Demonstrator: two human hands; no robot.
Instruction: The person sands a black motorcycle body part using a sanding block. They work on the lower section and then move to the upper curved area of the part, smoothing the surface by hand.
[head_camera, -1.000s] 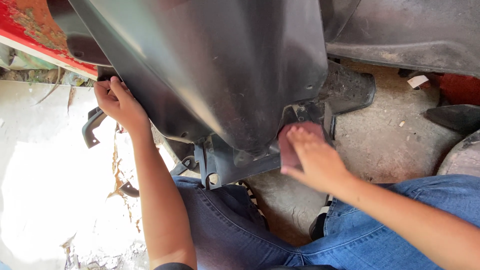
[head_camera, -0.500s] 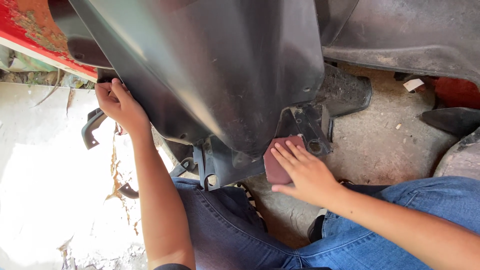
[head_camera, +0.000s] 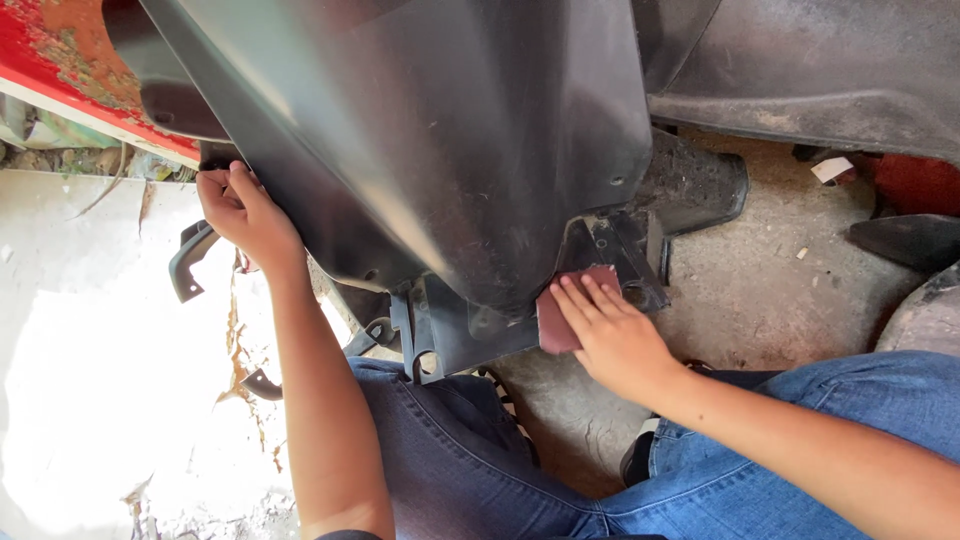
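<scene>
Two bare hands of ours are on one big dark panel (head_camera: 450, 150), a curved, glossy grey-black body part that fills the upper middle of the head view and leans over our lap. Our left hand (head_camera: 245, 215) is at the panel's left edge, fingers curled around that rim in a closed grip, knuckles toward us, thumb hidden behind the edge. Our right hand (head_camera: 615, 335) is at the panel's lower right corner, fingers laid out flat and close together, pressing a small reddish-brown sheet of sandpaper (head_camera: 560, 320) against the panel's underside bracket; the sheet is pinned beneath the fingertips rather than pinched, and only its left and upper parts show past the fingers.

Below the panel's bottom edge, black mounting brackets (head_camera: 430, 335) with slots and holes hang down, touching our jeans (head_camera: 470, 450), which lie under the panel and run off to the lower right. Left of the panel, just beside our left wrist, a dark hooked clip (head_camera: 185, 265) juts out over the pale, cracked concrete floor (head_camera: 90, 380). Above the panel's left corner runs a red painted edge (head_camera: 70, 70) with rust spots. Right of the panel, another dull grey body part (head_camera: 820, 70) spans the top, and a black rubbery piece (head_camera: 700, 185) sits on the ground just beside the panel's right edge.
</scene>
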